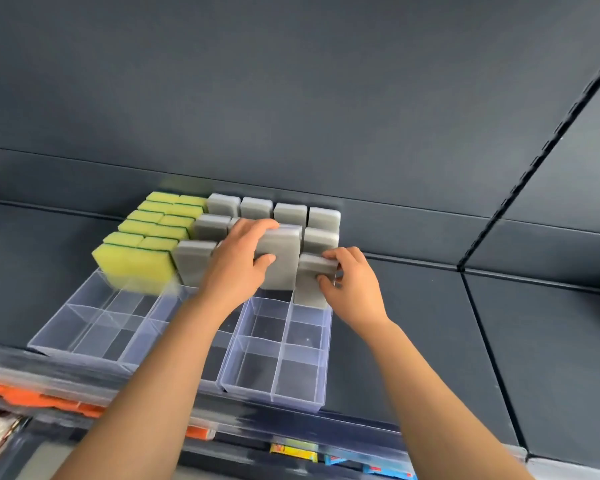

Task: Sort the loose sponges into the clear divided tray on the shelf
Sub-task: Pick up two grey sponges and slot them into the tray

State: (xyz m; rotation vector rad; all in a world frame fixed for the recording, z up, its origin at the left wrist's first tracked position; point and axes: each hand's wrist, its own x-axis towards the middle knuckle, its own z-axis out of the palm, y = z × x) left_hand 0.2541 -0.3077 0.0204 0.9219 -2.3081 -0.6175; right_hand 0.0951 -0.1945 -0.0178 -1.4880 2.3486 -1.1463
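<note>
You face a dark grey shelf [430, 341] with a plain back panel [291, 98]. On it sits the clear divided tray [278, 362], and the sponges fill its far half. Yellow sponges [136, 261] stand on edge at the left and grey sponges [257, 207] at the right. Your left hand [238, 261] is wrapped round a raised grey sponge [281, 261] in the middle, thumb on its near face. Your right hand [352, 282] pinches the rightmost front sponge [309, 289], which stands in the tray's right column.
</note>
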